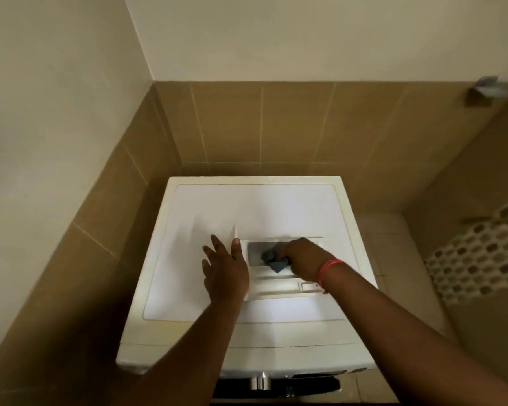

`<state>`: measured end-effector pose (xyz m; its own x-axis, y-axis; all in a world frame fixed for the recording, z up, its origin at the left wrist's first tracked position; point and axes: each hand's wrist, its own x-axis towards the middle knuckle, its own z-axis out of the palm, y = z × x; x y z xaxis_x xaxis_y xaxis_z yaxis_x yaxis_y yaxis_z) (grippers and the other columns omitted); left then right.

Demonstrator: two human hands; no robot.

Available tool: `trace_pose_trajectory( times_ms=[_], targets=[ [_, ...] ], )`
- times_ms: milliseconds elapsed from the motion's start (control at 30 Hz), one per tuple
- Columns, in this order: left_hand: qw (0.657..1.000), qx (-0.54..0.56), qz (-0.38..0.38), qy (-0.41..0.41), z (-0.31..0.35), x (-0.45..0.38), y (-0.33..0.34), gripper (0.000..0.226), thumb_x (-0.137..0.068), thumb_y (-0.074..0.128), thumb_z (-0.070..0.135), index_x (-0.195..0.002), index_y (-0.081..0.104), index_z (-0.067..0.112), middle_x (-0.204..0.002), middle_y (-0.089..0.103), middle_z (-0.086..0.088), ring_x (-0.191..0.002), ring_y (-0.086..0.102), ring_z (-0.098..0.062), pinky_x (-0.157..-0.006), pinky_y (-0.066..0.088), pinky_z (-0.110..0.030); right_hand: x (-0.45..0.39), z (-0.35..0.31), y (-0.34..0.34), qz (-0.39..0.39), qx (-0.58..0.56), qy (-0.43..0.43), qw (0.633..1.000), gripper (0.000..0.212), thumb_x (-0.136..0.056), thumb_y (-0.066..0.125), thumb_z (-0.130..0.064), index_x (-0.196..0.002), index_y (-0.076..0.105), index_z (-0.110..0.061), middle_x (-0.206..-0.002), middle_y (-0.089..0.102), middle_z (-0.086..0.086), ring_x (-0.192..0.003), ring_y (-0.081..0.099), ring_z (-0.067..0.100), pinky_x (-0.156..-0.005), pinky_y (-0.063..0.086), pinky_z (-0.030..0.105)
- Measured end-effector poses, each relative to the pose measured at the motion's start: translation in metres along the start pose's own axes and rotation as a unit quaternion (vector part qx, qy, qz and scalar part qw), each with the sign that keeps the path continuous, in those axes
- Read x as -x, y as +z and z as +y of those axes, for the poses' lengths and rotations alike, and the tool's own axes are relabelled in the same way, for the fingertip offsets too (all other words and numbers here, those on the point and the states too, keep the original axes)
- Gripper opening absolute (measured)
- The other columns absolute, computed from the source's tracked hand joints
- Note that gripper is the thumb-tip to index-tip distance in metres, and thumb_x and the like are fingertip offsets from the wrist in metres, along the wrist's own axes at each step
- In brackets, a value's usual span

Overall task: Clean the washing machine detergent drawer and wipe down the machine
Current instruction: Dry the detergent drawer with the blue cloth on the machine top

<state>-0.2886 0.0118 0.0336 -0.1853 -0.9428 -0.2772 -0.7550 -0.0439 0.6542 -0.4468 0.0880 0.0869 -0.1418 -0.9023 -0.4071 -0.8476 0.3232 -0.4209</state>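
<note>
Two hands work at frame centre: the left hand (225,272) lies flat, fingers spread, beside the detergent drawer (279,269) atop the washing machine (188,291); the right hand (304,259) grips a blue cloth (273,259), partly hiding the drawer.

drawer (279,276): near end under wrist | cloth (273,260): partly inside right hand (304,259) | wall fixture (486,92): blurred

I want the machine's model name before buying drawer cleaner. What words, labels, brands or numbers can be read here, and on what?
None can be read.
Detergent drawer lying on the washing machine: a small marking near its front compartment, too blurred to read.
Machine's front panel, at the bottom edge: seen edge-on, no lettering legible.
Blue cloth, wall tiles: no text visible.
</note>
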Motion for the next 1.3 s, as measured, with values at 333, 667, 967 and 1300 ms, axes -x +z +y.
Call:
trace_pose_trajectory(
  times_ms=[333, 667, 967, 1300],
  targets=[
    [1.0, 0.003, 0.001, 0.011, 0.0, -0.001, 0.0, 0.074, -0.097, 0.018, 0.059, -0.157, 0.008, 0.017, -0.162, 0.014, -0.019, -0.145, 0.021, -0.045, -0.115, 0.025, -0.054, 0.019, 0.058, 0.036, 0.22, 0.029, 0.085, 0.971, 0.067, -0.067, 0.076, 0.0, -0.13, 0.056, -0.012, -0.12, 0.056, 0.008, -0.106, 0.051, 0.029, -0.088, 0.049, 0.036],
    [1.0, -0.003, 0.006, 0.001, 0.001, 0.0, 0.0, 0.074, -0.097, 0.019, 0.06, -0.157, 0.006, 0.018, -0.162, 0.012, -0.018, -0.146, 0.02, -0.044, -0.116, 0.023, -0.053, 0.026, 0.068, 0.019, 0.114, 0.113, 0.045, 0.986, 0.029, -0.088, 0.064, -0.012, -0.117, 0.067, -0.013, -0.123, 0.058, 0.006, -0.108, 0.056, 0.025, -0.092, 0.048, 0.029],
    [1.0, 0.012, 0.005, -0.007, 0.001, -0.001, 0.003, 0.077, -0.093, 0.014, 0.063, -0.157, 0.008, 0.021, -0.163, 0.011, -0.013, -0.148, 0.017, -0.039, -0.118, 0.022, -0.052, 0.0, 0.031, 0.008, 0.082, 0.055, 0.074, 0.992, 0.031, -0.089, 0.06, -0.008, -0.119, 0.065, -0.008, -0.124, 0.06, 0.014, -0.115, 0.058, 0.029, -0.094, 0.041, 0.026],
    [0.999, 0.029, 0.008, -0.029, 0.004, 0.001, 0.004, 0.075, -0.094, 0.014, 0.066, -0.157, 0.013, 0.024, -0.164, 0.012, -0.006, -0.149, 0.016, -0.033, -0.12, 0.016, -0.05, -0.026, -0.024, 0.012, 0.002, -0.159, -0.003, 0.987, 0.027, -0.096, 0.053, -0.009, -0.118, 0.068, -0.004, -0.122, 0.064, 0.016, -0.109, 0.06, 0.029, -0.093, 0.048, 0.034]
  ],
)
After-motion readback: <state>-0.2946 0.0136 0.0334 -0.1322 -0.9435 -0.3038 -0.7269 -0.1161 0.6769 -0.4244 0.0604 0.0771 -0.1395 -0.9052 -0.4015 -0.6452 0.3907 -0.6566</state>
